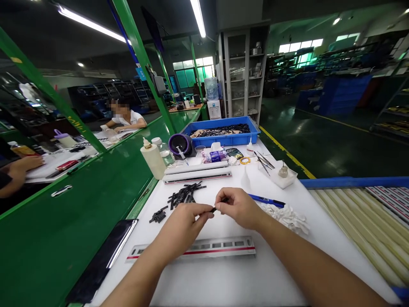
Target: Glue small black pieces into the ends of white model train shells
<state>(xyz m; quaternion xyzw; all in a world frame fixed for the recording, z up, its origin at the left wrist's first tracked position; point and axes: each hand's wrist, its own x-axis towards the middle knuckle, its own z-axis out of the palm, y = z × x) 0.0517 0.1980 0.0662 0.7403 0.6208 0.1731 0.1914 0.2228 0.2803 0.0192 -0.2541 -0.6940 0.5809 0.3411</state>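
Between the fingertips of both hands is a small black piece (214,209), mostly covered by the fingers. My left hand (188,226) pinches it from the left, and my right hand (239,208) grips it from the right with curled fingers. Under my left wrist lies a white model train car side (223,247) with a red stripe and window openings, partly hidden by the forearm. Just beyond my left hand, black strips (185,194) lie in a loose pile, with a smaller heap of short black pieces (158,215) beside it.
Behind the hands lie another train car side (198,177), a blue pen (266,200), crumpled white tissue (287,217) and tweezers (263,161). Bottles (152,160) stand at the left. A blue bin (220,138) holds black parts. A dark phone-like slab (102,260) lies at the left edge.
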